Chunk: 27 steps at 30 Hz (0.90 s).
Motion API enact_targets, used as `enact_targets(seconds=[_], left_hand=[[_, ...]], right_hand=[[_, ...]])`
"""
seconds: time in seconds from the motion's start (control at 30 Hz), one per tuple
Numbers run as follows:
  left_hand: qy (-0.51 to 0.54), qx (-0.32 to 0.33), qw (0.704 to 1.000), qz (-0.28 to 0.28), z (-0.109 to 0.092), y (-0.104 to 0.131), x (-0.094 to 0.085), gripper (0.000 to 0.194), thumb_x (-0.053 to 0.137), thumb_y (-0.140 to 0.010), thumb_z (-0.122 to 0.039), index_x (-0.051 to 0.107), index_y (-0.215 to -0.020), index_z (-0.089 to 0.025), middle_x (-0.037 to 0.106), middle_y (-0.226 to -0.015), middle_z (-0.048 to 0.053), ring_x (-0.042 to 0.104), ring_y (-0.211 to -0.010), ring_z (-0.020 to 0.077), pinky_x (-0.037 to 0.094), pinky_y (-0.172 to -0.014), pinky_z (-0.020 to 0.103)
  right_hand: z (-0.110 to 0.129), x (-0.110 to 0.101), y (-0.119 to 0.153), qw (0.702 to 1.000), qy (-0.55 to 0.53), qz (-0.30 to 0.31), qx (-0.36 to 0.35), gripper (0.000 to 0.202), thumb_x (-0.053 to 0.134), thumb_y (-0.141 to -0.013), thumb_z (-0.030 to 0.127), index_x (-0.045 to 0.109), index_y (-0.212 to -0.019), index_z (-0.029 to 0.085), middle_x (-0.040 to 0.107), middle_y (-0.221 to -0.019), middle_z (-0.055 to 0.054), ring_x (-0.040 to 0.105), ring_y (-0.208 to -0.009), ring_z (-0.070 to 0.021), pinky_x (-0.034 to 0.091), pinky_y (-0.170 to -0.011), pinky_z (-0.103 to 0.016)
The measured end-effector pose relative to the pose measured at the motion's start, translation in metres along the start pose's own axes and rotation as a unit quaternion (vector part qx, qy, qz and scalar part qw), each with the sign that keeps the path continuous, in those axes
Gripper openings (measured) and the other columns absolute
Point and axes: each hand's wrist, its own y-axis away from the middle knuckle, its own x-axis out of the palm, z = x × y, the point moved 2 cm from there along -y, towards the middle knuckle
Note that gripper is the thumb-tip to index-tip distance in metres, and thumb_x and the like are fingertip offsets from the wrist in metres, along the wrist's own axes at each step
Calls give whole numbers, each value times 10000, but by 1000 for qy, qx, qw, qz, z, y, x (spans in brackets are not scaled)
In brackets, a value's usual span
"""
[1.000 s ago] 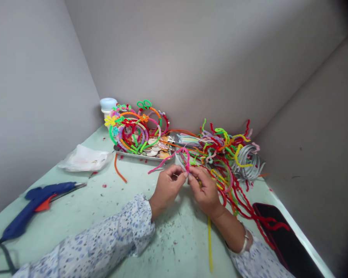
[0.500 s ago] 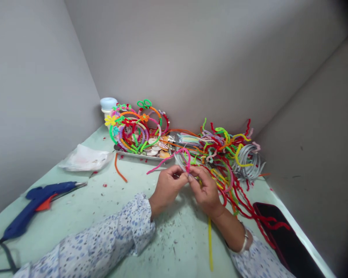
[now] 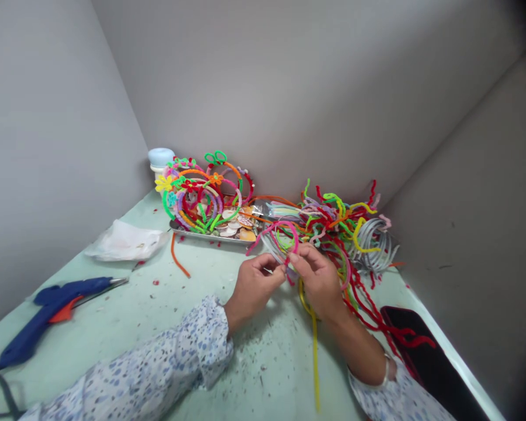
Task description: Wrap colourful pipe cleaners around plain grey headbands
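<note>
A pink fuzzy stem (image 3: 284, 224) curves in a loop above my fingers, beside a thin grey-white band (image 3: 272, 242). My left hand (image 3: 256, 287) pinches the band's lower end, thumb and fingers pressed together. Close against it on the right, my right hand (image 3: 319, 279) has its thumb and index finger closed on the pink stem, where it crosses the band. A short purple piece shows just below the fingertips, partly hidden. Under my right hand a yellow stem (image 3: 316, 362) hangs down along the table.
A metal tray (image 3: 214, 236) holds colourful headbands (image 3: 201, 199) and loose flat pieces. Fuzzy stems (image 3: 333, 216) and grey bands (image 3: 374, 245) pile up at the right, near a phone (image 3: 433, 362). A blue glue gun (image 3: 48, 316) and plastic bag (image 3: 127, 241) lie left.
The pink stem's loop has widened and its free end has been drawn in from the left. My right hand has turned and shifted slightly right. More of the yellow stem shows.
</note>
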Motion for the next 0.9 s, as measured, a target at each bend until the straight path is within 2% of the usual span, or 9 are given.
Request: enact_targets(seconds=[0.2,0.37,0.5,0.67,0.9], left_hand=[[2,-16,999,-36,-6,1,1,168,620,-738,-270,606,-650,-128,520,-574,-29,430,-558,89,339,-535,217],[57,-43,996,-48,-7,-1,4,102,620,-713,-221,642,-721,-122,559,-609,-18,463,-575,93,367,-566,222],[120,-55,991,-37,-6,-4,3,138,653,-717,-264,653,-730,-126,576,-625,-9,493,-594,98,398,-599,230],[158,-48,986,-20,-2,-7,0,180,672,-728,-311,666,-715,-131,601,-653,8,521,-634,110,421,-636,239],[193,-66,979,-5,4,-9,0,179,675,-719,-324,673,-716,-145,620,-709,26,551,-676,125,436,-661,253]], right_hand=[[2,5,8,995,56,-22,-78,87,542,-885,249,590,-822,213,555,-867,-28,547,-857,-182,440,-818,-351],[8,7,13,987,94,-33,-124,70,544,-880,199,601,-845,221,571,-905,-39,553,-916,-198,446,-845,-379],[7,5,12,980,124,-37,-151,78,552,-871,180,605,-887,235,598,-925,-41,563,-947,-211,448,-870,-406],[3,4,10,976,139,-25,-167,181,558,-860,163,582,-1019,243,606,-998,-55,562,-993,-218,447,-901,-425],[2,1,8,968,167,-31,-182,150,578,-857,159,594,-978,246,622,-941,-47,574,-940,-213,469,-852,-415]])
